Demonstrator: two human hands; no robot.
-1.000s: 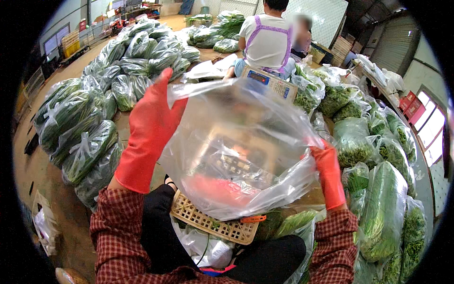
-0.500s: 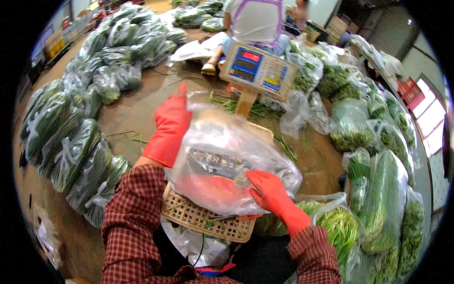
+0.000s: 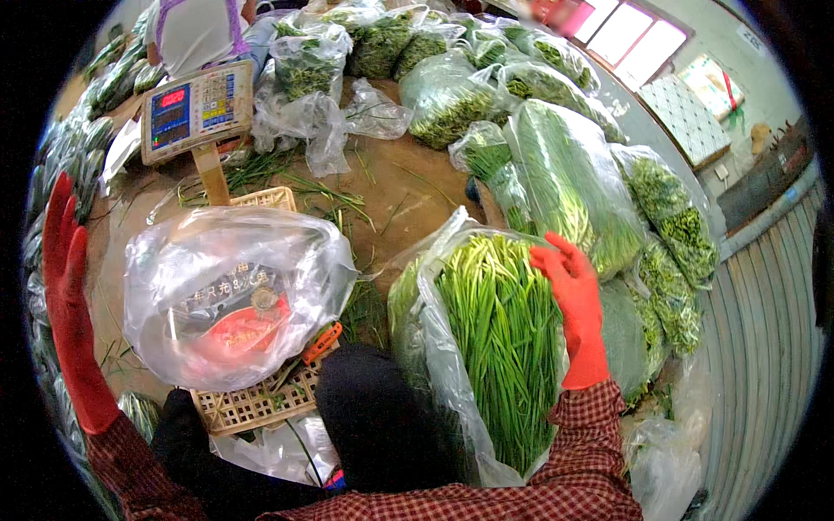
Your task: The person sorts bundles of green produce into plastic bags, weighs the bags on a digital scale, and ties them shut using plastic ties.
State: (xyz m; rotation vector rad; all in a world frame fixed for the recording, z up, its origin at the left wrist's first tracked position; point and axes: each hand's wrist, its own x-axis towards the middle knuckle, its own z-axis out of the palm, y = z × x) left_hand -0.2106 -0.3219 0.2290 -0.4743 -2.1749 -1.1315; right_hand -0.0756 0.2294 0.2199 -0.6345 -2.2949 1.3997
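My left hand (image 3: 71, 295), in a long red rubber glove, is raised at the far left with its fingers stretched out and nothing in it. At the right, my right hand (image 3: 575, 304), gloved alike, reaches over the edge of an open clear plastic bag (image 3: 452, 373). Its fingers are apart, close to the upper end of a bundle of green garlic chives (image 3: 499, 334) inside. Left of my knee, a clear plastic bag with print and a red patch (image 3: 239, 300) lies over a beige plastic basket (image 3: 261, 399).
A digital scale display (image 3: 198, 111) stands on a post behind the basket. An orange-handled tool (image 3: 321, 342) rests on the basket's edge. Bagged greens (image 3: 556, 174) line the back and right. Loose stalks (image 3: 321, 193) litter the floor. Another person (image 3: 195, 35) sits at the back left.
The view has swung right, bringing the bag of chives to the middle. My right hand has left the printed bag for the chives; my left hand is now apart from the printed bag.
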